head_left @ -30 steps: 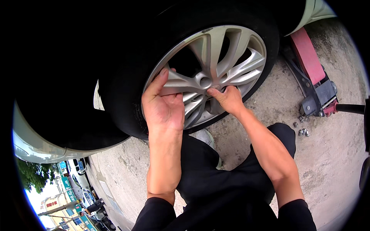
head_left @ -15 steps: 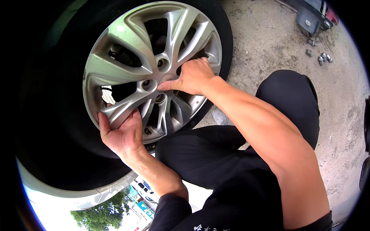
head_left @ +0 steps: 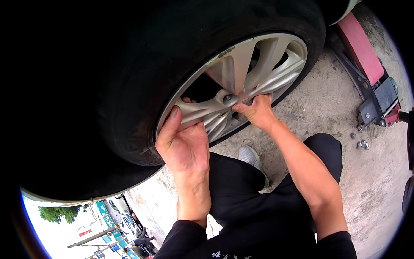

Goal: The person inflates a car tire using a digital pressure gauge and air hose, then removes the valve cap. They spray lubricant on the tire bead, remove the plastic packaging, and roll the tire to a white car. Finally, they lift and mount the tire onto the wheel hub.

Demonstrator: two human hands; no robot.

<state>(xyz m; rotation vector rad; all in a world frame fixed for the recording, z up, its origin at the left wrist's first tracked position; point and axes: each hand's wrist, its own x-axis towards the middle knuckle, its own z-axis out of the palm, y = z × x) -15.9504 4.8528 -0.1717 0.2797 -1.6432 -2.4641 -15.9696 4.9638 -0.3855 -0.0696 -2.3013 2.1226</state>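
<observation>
A car wheel with a silver alloy rim (head_left: 271, 64) and black tire (head_left: 142, 86) fills the upper middle, its face seen at a slant. My left hand (head_left: 185, 144) is closed on a spoke at the rim's near left edge. Its thumb lies on the front, and fingertips show through the opening behind. My right hand (head_left: 258, 113) grips the spokes right of the hub, thumb pressed near the center and its other fingers hooked into the rim, partly hidden. A recessed bolt hole (head_left: 228, 99) sits beside the hub.
A red and black floor jack (head_left: 364, 52) stands at the right, reaching under the car body. Several lug nuts (head_left: 363, 144) lie on the concrete ground (head_left: 327, 95) beside it. My shoe (head_left: 249, 156) is below the wheel. Parked vehicles (head_left: 125, 216) show at lower left.
My view has shifted, so the wheel appears farther right and more slanted, and more of the jack shows. Both hands keep their holds on the rim.
</observation>
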